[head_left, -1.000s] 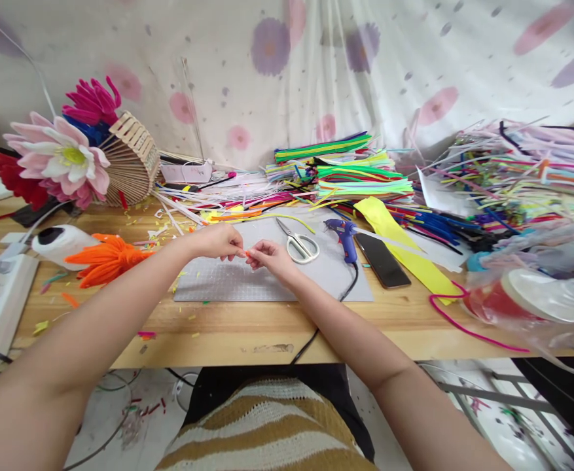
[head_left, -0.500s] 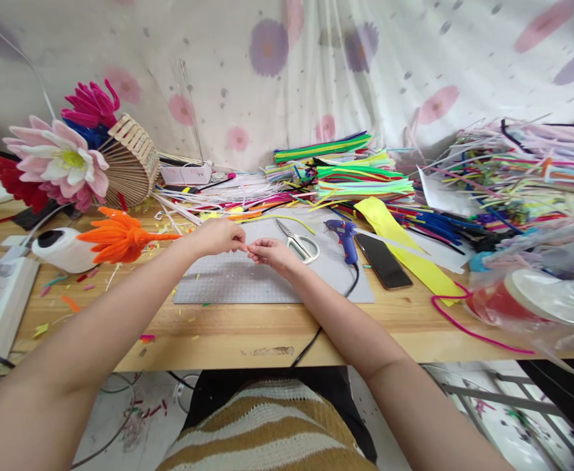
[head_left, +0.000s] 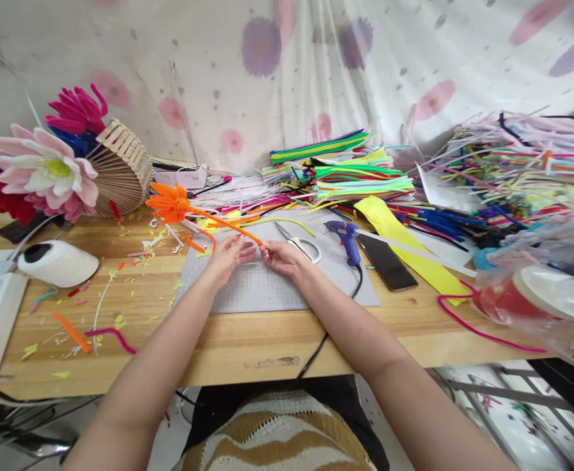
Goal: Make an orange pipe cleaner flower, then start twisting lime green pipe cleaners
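Facing a flower-printed curtain [head_left: 203, 131] and reaching over a wooden table [head_left: 257, 333]. Working above a gray, grid-lined cutting mat [head_left: 252, 291], just in front of bundled pipe cleaners [head_left: 360, 183]. Holding an orange flower [head_left: 169, 204] over the mat's far left part, aiming its bloom leftward and slanting its stem [head_left: 222, 223] down to the right. Passing, at far left, a white spool [head_left: 61, 263]; at right, a dark phone [head_left: 387, 261]. Pinching the stem's end in the right hand [head_left: 279, 256]. Spreading the left hand [head_left: 230, 255], released, just under the stem, too close to tell touching from apart. Showing, left of the phone, a blue glue gun [head_left: 345, 239], too small for reading any lettering. Lying near the right hand: scissors [head_left: 304, 244]. Scattering leftward: an orange offcut [head_left: 72, 331].
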The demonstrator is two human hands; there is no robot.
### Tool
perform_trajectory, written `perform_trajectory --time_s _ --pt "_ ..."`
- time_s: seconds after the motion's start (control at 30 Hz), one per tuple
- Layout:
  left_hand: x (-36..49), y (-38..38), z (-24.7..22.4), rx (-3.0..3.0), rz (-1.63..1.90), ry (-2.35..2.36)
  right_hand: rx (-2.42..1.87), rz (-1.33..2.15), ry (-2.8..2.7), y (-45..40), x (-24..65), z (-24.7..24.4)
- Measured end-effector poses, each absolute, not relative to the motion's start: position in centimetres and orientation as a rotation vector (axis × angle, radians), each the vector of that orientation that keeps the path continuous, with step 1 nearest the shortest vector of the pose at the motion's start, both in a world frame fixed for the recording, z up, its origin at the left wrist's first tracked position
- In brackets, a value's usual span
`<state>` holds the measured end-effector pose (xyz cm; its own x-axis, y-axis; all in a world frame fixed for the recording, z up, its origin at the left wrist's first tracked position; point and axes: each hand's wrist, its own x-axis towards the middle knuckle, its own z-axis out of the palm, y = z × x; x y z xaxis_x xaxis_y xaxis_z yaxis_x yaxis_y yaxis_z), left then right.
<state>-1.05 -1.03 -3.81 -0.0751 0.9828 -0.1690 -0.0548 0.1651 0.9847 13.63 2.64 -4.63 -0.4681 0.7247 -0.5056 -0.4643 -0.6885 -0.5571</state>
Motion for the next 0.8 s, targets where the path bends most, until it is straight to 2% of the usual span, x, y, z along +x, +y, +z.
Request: perform_trajectory --time_s 0.13,0.43,0.67,0.8 --pt "-0.4 -0.2 -4.9 0.760 1.311 1.071 -0.950 2.189 -0.650 2.5 13.7 -5.2" --pt "-0.8 -0.5 -6.3 0.912 1.533 1.274 -0.923 2.046 -1.002 2.4 13.0 -6.6" --pt "-1.2 -0.3 -6.1 0.939 1.547 1.375 -1.013 1.203 -1.706 2.4 13.3 -7.4" --pt "-1.0 -0.5 -6.1 0.950 1.478 1.396 -1.015 1.000 -1.858 2.1 13.3 -7.3"
